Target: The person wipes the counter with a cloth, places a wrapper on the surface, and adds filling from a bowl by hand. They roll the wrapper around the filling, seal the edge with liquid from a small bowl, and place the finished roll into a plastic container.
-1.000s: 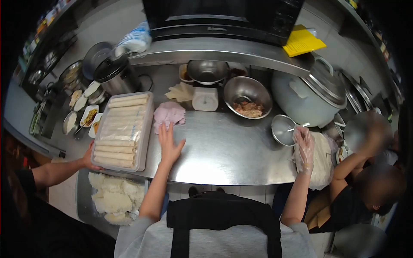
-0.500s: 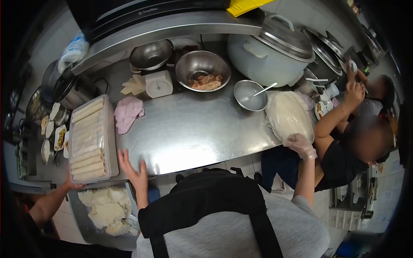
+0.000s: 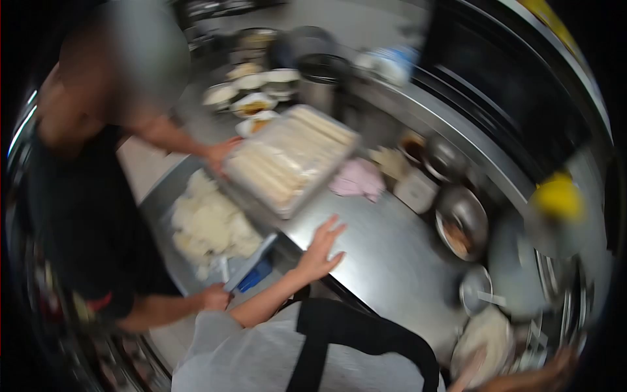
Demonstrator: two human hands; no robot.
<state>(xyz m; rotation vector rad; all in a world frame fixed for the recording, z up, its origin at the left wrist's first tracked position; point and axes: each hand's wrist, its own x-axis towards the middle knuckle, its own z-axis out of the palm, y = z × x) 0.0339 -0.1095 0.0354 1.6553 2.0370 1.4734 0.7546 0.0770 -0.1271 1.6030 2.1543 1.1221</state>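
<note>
Left hand: [image 3: 320, 247] I read it as fingers spread, palm flat on the worktop [image 3: 392, 261] near the front edge, holding nothing.
Tray of rolls: [image 3: 290, 157] ahead and slightly left of my left hand, not touching it; its long axis slants away to the right.
Nearer hand: a co-worker's hand [image 3: 221, 153] touches the tray's left end; mine does not.
Right hand: [image 3: 475, 367] low at the right edge, too blurred; I cannot tell its state.
</note>
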